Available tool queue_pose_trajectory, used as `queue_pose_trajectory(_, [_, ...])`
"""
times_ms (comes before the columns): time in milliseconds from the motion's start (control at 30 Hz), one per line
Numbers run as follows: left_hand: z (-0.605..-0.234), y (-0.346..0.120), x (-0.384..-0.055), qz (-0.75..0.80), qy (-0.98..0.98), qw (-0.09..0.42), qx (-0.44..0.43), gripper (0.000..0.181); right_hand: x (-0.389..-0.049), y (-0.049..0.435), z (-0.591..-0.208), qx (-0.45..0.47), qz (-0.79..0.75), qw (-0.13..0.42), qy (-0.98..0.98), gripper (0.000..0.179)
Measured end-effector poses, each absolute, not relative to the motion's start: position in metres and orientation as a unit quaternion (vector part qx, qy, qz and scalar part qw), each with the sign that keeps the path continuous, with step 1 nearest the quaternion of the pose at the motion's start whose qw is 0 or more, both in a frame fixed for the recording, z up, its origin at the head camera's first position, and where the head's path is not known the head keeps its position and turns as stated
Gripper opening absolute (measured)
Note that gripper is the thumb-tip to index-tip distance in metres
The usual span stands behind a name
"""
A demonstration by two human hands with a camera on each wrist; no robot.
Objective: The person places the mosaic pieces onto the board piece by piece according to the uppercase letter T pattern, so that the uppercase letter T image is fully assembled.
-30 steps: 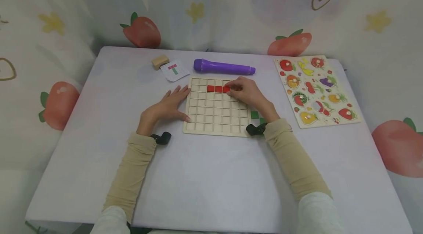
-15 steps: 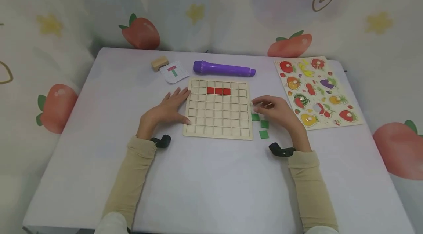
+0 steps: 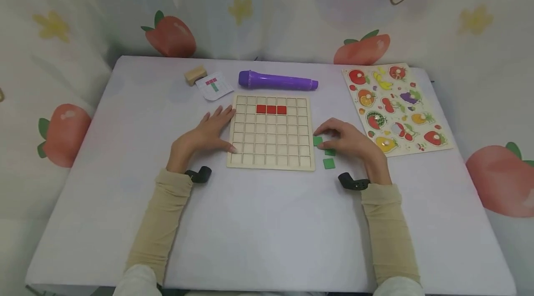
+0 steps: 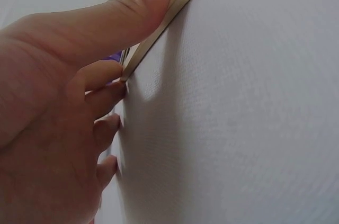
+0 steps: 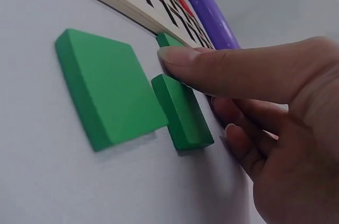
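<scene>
A wooden grid board (image 3: pixel 271 138) lies mid-table with three red square tiles (image 3: pixel 271 109) in a row near its top. My left hand (image 3: pixel 202 136) rests spread along the board's left edge, thumb on its lower left part and fingertips at the upper left. Just off the board's right edge, my right hand (image 3: pixel 348 140) has thumb and index finger at opposite sides of a green square tile (image 3: pixel 318 140), pinching it low by the table. Two more green tiles (image 5: pixel 108 89) lie close by, one partly under the right hand in the head view.
Behind the board lies a purple toy microphone (image 3: pixel 277 81). A small wooden block (image 3: pixel 195 75) and a pattern card (image 3: pixel 214 86) with a red and green T are at the back left. On the right lies a fruit puzzle board (image 3: pixel 396 110).
My right hand has left the third red tile on the board, moved right, and come down onto a green tile. The left hand has stayed at the board's left edge.
</scene>
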State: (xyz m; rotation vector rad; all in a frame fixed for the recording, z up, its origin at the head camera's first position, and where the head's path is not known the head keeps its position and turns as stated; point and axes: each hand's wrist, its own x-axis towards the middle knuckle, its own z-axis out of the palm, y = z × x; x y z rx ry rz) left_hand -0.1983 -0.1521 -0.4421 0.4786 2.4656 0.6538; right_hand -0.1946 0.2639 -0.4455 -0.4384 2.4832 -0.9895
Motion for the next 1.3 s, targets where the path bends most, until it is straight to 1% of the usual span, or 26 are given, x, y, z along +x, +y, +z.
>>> queue_pose_trajectory(133, [-0.441,-0.154,-0.199,0.250,0.915,0.265,0.174,0.117,-0.197,0.260,-0.444,-0.155,-0.342,0.203,0.904,0.030])
queue_pose_trajectory(433, [-0.448,-0.152,-0.193,0.246,0.915,0.271,0.172,0.119,-0.188,0.259,-0.440,-0.127,-0.336,0.217,0.908,0.030])
queue_pose_trajectory(733, [-0.447,-0.150,-0.191,0.255,0.912,0.271,0.171,0.118,-0.182,0.264,-0.427,-0.068,-0.304,0.173,0.934,0.032])
queue_pose_trajectory(867, [-0.448,-0.149,-0.192,0.252,0.912,0.275,0.172,0.118,-0.182,0.261,-0.423,-0.068,-0.329,0.153,0.929,0.035])
queue_pose_trajectory(1067, [-0.441,-0.152,-0.196,0.253,0.914,0.267,0.171,0.117,-0.193,0.234,-0.427,-0.094,-0.377,0.117,0.914,0.036])
queue_pose_trajectory(1300, [-0.441,-0.156,-0.201,0.252,0.911,0.272,0.178,0.116,-0.209,0.203,-0.428,-0.125,-0.387,0.114,0.906,0.032])
